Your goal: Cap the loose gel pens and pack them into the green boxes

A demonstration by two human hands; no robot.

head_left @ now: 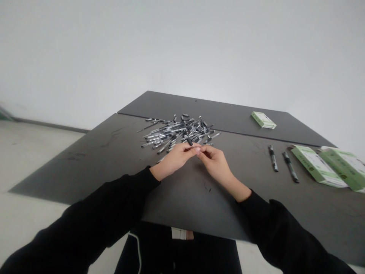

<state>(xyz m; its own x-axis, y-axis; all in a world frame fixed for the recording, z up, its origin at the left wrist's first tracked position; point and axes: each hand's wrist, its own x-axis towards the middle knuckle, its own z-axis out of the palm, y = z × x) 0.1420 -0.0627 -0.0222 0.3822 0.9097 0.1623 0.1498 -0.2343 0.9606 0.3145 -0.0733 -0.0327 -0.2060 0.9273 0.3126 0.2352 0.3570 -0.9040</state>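
Observation:
My left hand [176, 156] is closed, its thumb and fingers pinching a pen [189, 141] whose black end sticks up past the fingers. My right hand [214, 161] is also closed, its fingertips meeting the left ones at the pen's lower part. Fingers cover most of that pen, so its full length does not show. Just beyond both hands lies a loose heap of pens and pen parts [171, 131], black, clear and silver, pointing in many directions.
Two bundles of pens, a shorter one [273, 158] and a longer one [291, 167], lie at the right. Beside them are green-and-white boxes [318, 167], with another small box [264, 119] farther back. A seam crosses the dark table [108, 171]; a white wall stands behind.

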